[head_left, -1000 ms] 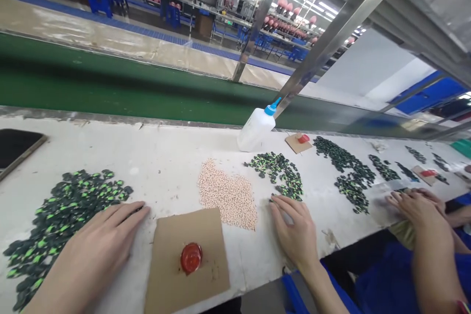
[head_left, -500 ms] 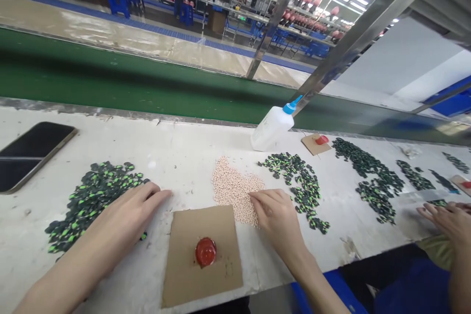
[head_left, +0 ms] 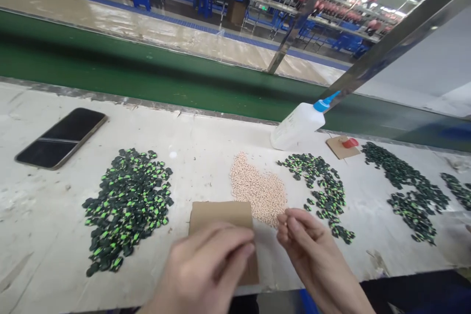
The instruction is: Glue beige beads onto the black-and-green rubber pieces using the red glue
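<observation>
My left hand (head_left: pixel 209 267) hovers over the brown cardboard square (head_left: pixel 221 213), fingers pinched together; what they hold is hidden. My right hand (head_left: pixel 307 245) is raised just right of it, thumb and fingers pinched, likely on a tiny pale bead too small to name surely. A heap of pale pink beads (head_left: pixel 259 189) lies just beyond both hands. A pile of dark green parts with bright green marks (head_left: pixel 128 203) sits to the left. A second such pile (head_left: pixel 326 191) curves to the right of the beads.
A dark phone (head_left: pixel 62 137) lies at the left. A white squeeze bottle with a blue nozzle (head_left: pixel 300 125) leans at the table's far edge. Behind it run a green conveyor belt (head_left: pixel 147 78), a small cardboard piece with a red cap (head_left: pixel 344 146), and more green parts (head_left: pixel 408 186).
Both hands lifted off the table and came together over the cardboard, now covering the red blob on it. The view swung left; the other person's hands left the frame.
</observation>
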A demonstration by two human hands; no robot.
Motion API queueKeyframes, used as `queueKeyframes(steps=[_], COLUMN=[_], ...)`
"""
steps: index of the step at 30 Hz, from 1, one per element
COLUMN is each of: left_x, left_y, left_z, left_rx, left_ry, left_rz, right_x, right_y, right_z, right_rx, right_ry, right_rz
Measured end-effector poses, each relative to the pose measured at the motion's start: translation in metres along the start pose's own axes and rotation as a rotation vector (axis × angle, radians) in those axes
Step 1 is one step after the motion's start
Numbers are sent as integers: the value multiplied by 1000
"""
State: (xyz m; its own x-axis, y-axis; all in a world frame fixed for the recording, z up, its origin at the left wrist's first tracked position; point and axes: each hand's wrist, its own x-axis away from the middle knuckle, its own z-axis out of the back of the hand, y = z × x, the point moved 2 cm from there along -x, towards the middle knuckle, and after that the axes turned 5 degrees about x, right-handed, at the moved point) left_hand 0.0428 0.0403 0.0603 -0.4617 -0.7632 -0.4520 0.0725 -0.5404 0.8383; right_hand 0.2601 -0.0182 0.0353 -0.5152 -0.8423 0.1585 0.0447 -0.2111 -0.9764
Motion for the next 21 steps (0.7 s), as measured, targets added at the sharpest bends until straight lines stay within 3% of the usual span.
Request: queueKeyframes(steps=[3,6,9,15,18,21], left_x=[0,1,4,12,15,16], left_y=[5,5,3,5,9,10], left_z=[-20,-28,-25,-11,-3,4], left_rx=[64,109,119,197,293,466], left_ry=[41,97,83,-26,-38,-96], left_rz=[-62,-81,-72,37,243,711], right_x=[23,38,40,39,40,41], right_y=[-3,-9,-16,-27,-28,-28], right_z=[-15,-30,-40,-45,-43,-38], right_rx=[-282,-517,-561,-450,-357,-225], right_ry=[-150,-212,-234,-236,-220,-263], right_rz=[-256,-466,-490,-399,-295,-94])
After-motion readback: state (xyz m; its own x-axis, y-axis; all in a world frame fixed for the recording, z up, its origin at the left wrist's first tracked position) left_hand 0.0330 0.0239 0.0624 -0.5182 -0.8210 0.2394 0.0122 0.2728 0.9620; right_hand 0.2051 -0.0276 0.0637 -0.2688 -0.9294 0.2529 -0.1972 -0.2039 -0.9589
